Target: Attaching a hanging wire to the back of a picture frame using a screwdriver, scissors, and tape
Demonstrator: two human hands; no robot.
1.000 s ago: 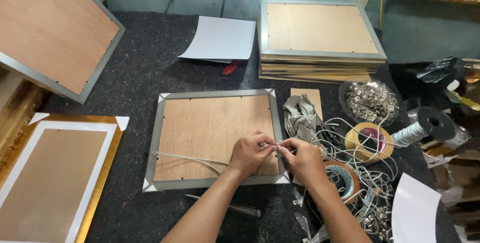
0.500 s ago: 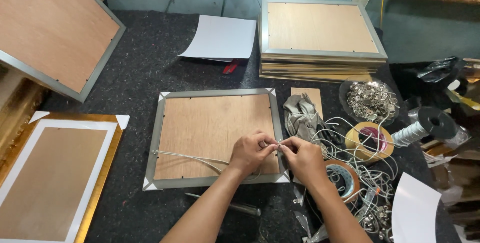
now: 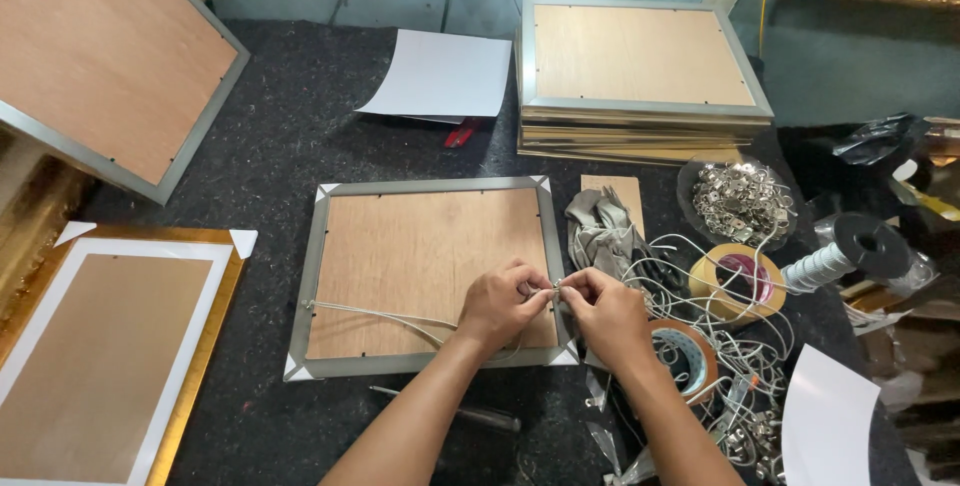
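A silver picture frame [image 3: 318, 246] lies face down on the dark table, its brown backing board up. A pale cord [image 3: 375, 313] runs from the frame's left side across the board to its right edge. My left hand [image 3: 503, 302] and my right hand [image 3: 603, 315] meet at that right edge, fingertips pinched together on the cord's end at a small metal hanger. Both hands are closed on the cord.
A stack of frames [image 3: 640, 81] stands behind, a white sheet [image 3: 440, 74] beside it. Tape rolls [image 3: 738, 281], loose cord, a bowl of metal hangers [image 3: 738, 201] and a grey cloth [image 3: 598, 231] crowd the right. A gold frame [image 3: 215, 311] lies left. A screwdriver [image 3: 470, 414] lies near the front.
My hands stay at the frame's right edge, with only small finger movements on the cord. Nothing else has moved.
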